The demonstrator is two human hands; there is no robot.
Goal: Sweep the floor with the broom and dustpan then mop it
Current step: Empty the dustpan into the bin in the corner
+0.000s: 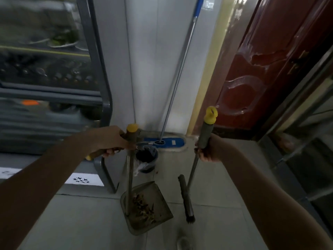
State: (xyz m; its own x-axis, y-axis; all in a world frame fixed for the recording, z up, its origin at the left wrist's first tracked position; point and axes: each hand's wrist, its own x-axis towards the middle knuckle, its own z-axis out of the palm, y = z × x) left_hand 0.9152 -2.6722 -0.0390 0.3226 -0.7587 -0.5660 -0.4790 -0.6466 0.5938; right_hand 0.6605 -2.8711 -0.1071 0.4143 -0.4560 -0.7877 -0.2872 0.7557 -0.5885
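Head view, left hand (pixel 111 141): clenched round the dustpan's upright metal pole, just under its yellow cap; dustpan (pixel 149 210) tray straight below, down at the tiled floor (pixel 216 186), holding brown debris
Right hand (pixel 210 150): grasping the broom (pixel 187 197) by its grey grip sleeve; narrow dark brush head below, just beside the tray
Mop (pixel 167 142): one; flat blue head, metal handle leaning on the wall (pixel 144 69)
Bin (pixel 146 157): one; round, plastic-lined
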